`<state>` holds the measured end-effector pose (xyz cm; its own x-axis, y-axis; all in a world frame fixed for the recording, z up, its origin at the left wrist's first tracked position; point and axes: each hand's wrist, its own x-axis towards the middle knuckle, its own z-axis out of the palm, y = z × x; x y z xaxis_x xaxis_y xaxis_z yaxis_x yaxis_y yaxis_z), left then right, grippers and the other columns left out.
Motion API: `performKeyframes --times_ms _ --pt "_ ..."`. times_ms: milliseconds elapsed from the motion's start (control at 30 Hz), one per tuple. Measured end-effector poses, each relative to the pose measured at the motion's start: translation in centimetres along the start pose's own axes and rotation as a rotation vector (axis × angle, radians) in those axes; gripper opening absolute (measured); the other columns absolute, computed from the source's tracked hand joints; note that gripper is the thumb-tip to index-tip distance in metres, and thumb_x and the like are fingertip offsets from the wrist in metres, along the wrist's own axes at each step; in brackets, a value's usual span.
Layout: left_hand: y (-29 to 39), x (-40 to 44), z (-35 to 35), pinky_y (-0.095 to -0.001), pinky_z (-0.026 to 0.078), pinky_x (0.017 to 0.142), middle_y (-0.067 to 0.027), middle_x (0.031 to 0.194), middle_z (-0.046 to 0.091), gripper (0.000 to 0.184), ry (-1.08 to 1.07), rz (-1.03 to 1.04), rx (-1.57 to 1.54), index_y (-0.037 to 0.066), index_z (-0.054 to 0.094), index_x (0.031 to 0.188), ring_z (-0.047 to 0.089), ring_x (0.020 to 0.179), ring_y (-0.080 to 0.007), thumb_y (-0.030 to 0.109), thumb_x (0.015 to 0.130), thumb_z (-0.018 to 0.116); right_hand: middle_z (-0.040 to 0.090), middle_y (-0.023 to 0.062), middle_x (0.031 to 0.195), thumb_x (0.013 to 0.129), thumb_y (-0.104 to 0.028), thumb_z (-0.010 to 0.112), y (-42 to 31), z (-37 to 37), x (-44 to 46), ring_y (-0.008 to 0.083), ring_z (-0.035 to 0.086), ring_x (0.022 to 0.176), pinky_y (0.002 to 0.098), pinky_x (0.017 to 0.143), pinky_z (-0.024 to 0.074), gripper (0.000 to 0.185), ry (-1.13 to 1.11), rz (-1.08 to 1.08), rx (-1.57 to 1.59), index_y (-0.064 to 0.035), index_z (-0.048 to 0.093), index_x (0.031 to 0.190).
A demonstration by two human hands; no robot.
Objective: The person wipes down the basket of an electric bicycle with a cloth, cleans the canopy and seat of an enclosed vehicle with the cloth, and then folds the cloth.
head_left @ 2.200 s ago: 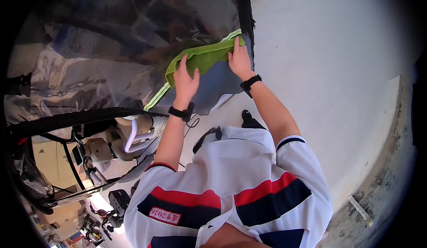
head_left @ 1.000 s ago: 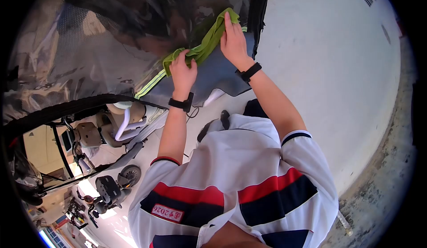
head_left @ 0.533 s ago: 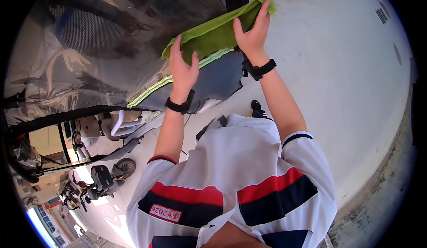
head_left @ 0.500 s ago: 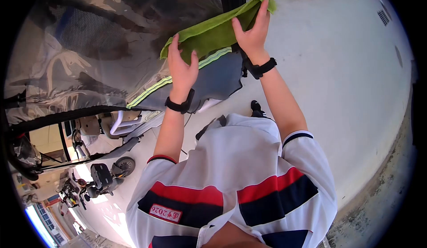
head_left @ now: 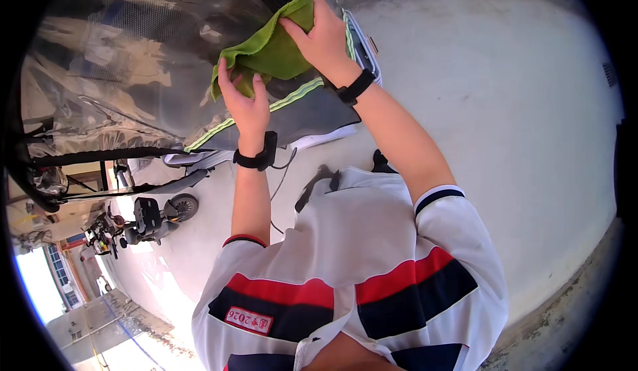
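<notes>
A green cloth (head_left: 276, 52) is stretched between my two hands, its upper edge folded over. My left hand (head_left: 244, 108) grips the cloth's left end, with the fingers partly behind the fabric. At the upper right end, my right hand (head_left: 325, 42) holds it, thumb on the near side. Behind the cloth is a clear plastic cover (head_left: 126, 58) with a mesh-like area and wrinkled, glossy patches. A yellow-green reflective strip (head_left: 292, 98) runs along the cover below my hands, above a dark grey panel (head_left: 302, 115).
A parked scooter (head_left: 156, 218) stands on the pale floor (head_left: 478, 105) at lower left. A thin dark cable (head_left: 282, 198) hangs near my left wrist. The cover's black lower edge (head_left: 100, 155) extends leftward. A building (head_left: 63, 271) shows beyond.
Both hands and the cloth have shifted left across the cover. My right hand moved farther, so the hands are closer together and the cloth sags more between them. The view has shifted too.
</notes>
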<state>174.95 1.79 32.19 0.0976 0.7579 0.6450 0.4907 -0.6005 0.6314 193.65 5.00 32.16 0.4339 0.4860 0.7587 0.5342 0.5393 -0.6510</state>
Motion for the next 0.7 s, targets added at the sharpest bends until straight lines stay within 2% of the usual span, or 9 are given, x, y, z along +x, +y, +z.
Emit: performKeyframes --times_ms 133,233,267,300,333,467,567,700 --pt "-0.3 -1.8 0.6 -0.0378 0.044 0.099 -0.0202 0.135 0.052 0.061 -0.08 -0.06 0.052 -0.001 0.04 0.143 0.053 0.118 -0.0289 0.004 0.087 0.064 0.068 0.0207 0.107 0.078 -0.024 0.079 1.7 -0.8 -3.5 0.0383 0.067 0.096 0.0404 0.079 0.0542 0.061 -0.045 0.1 -0.022 -0.0004 0.053 0.128" --pt "-1.1 -2.9 1.0 -0.0375 0.045 0.097 -0.0194 0.134 0.054 0.058 -0.148 -0.071 0.092 -0.001 0.044 0.14 0.056 0.116 -0.0306 0.005 0.086 0.064 0.067 0.021 0.106 0.079 -0.024 0.079 2.8 -1.3 -5.8 0.0391 0.066 0.096 0.0412 0.08 0.054 0.06 -0.115 0.165 0.01 0.0 0.053 0.127" --pt "-1.9 -3.4 1.4 -0.0378 0.046 0.097 -0.0193 0.134 0.055 0.058 -0.174 -0.064 0.111 -0.001 0.044 0.14 0.056 0.116 -0.0311 0.005 0.086 0.065 0.066 0.0177 0.109 0.079 -0.024 0.078 3.2 -1.5 -6.6 0.0383 0.064 0.097 0.0418 0.081 0.0527 0.057 -0.128 0.19 0.018 -0.0029 0.053 0.126" --pt "-2.4 -3.9 1.7 -0.0381 0.046 0.097 -0.0193 0.134 0.055 0.058 -0.199 -0.058 0.128 -0.001 0.044 0.14 0.056 0.116 -0.0317 0.005 0.086 0.065 0.066 0.0179 0.109 0.079 -0.024 0.078 3.5 -1.8 -7.5 0.0385 0.064 0.098 0.042 0.082 0.0526 0.057 -0.148 0.211 0.009 -0.0031 0.053 0.126" --pt "-2.7 -4.5 2.0 -0.0362 0.047 0.097 -0.0189 0.132 0.054 0.056 -0.218 -0.061 0.148 0.0 0.044 0.14 0.057 0.114 -0.0273 0.004 0.088 0.063 0.066 0.0182 0.11 0.079 -0.024 0.078 3.9 -2.2 -8.3 0.0386 0.064 0.099 0.0423 0.082 0.0525 0.057 -0.167 0.228 0.0 -0.0033 0.053 0.126" --pt "-3.9 -6.4 3.4 -0.0358 0.047 0.096 -0.0177 0.126 0.059 0.051 -0.279 -0.121 0.188 0.001 0.05 0.135 0.06 0.111 -0.0271 0.003 0.087 0.064 0.065 0.0186 0.115 0.082 -0.022 0.076 5.5 -3.4 -10.7 0.0386 0.063 0.104 0.0428 0.086 0.0521 0.057 -0.227 0.24 -0.017 -0.0041 0.052 0.131" --pt "-4.3 -6.8 3.9 -0.0389 0.047 0.096 -0.0207 0.123 0.062 0.048 -0.293 -0.119 0.182 0.001 0.053 0.131 0.061 0.112 -0.0359 0.004 0.084 0.065 0.064 0.0191 0.117 0.082 -0.022 0.075 6.2 -4.2 -11.9 0.0381 0.062 0.106 0.0424 0.088 0.0518 0.058 -0.251 0.232 -0.033 -0.0044 0.052 0.132" --pt "-4.9 -7.3 3.8 -0.0399 0.048 0.095 -0.0207 0.122 0.063 0.045 -0.356 -0.16 0.115 0.0 0.055 0.129 0.061 0.111 -0.0367 0.004 0.084 0.064 0.063 0.0195 0.121 0.083 -0.021 0.074 7.0 -5.4 -14.0 0.0375 0.061 0.109 0.0419 0.09 0.0513 0.057 -0.283 0.249 -0.102 -0.004 0.052 0.133"
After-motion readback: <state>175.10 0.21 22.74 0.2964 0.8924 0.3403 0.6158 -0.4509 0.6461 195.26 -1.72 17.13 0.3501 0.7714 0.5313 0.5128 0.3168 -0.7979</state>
